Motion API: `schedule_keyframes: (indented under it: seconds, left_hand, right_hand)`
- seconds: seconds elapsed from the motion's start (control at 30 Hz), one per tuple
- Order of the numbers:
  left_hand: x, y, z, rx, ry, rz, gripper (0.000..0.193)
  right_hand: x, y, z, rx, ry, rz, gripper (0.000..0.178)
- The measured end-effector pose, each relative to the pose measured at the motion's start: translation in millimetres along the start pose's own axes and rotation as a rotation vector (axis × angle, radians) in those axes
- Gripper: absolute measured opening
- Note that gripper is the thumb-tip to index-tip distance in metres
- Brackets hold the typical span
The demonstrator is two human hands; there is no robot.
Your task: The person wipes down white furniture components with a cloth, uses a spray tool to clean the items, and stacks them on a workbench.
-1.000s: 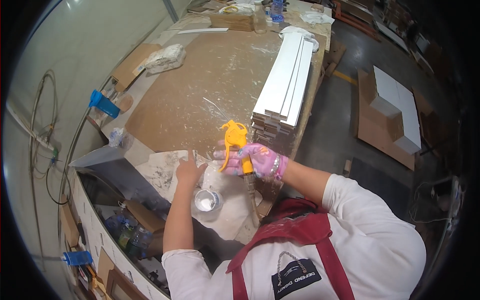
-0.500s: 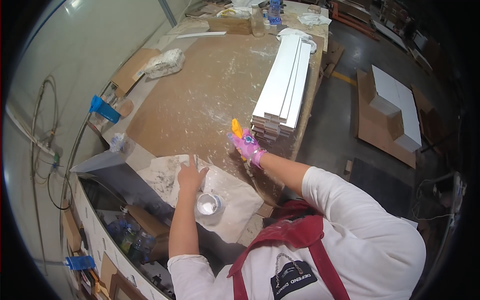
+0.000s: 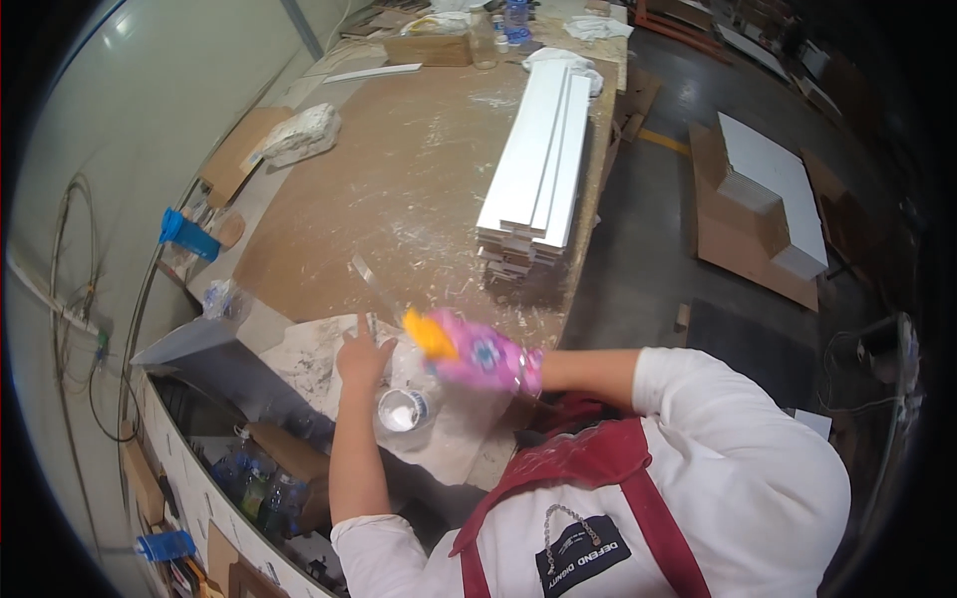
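My right hand, in a pink flowered glove and blurred by motion, is closed round a yellow-handled putty knife. Its narrow metal blade points toward the far left, above the table. My bare left hand rests on a stained pale sheet with thumb and forefinger spread apart. Just nearer than both hands stands a small round tub with white paste inside. Beyond the right hand lies a stack of long white boards, their ends toward me.
On the brown table lie a white wrapped bundle and a blue bottle at the left. A wooden box and bottles stand at the far end. Stacked white panels sit on cardboard at the right.
My right hand has swung left and nearer, away from the board ends and toward the tub, with the putty knife in it. The left hand stays on the sheet; the whole view has shifted slightly.
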State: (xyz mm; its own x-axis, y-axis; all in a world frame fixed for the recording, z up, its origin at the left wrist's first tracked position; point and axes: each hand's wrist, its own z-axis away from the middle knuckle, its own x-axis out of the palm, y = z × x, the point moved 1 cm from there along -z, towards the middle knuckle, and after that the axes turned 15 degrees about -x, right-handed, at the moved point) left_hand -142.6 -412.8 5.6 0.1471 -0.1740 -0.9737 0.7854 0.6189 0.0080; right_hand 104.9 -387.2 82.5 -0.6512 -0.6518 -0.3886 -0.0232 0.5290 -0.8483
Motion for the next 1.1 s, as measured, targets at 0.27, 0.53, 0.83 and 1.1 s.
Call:
schedule_keyframes:
  seconds: [0.27, 0.53, 0.83, 1.1]
  left_hand:
    - [-16.5, 2.2, 11.2, 0.071, 0.024, 0.063, 0.088]
    - [-47.9, 3.8, -11.0, -0.081, -0.058, 0.112, 0.083]
    - [-223.8, 240.7, -21.0, 0.471, 0.372, 0.341, 0.057]
    - [-245.0, 610.2, -123.9, 0.839, 0.418, -0.029, 0.053]
  right_hand:
    - [-83.8, -10.6, 118.6, 0.381, 0.034, -0.720, 0.052]
    - [-197.7, 66.4, 214.6, 0.171, 0.878, -0.391, 0.039]
    - [-313.8, 187.6, 237.1, 0.191, 1.089, -0.536, 0.039]
    - [-395.6, 276.9, 209.6, 0.312, 0.894, -0.649, 0.042]
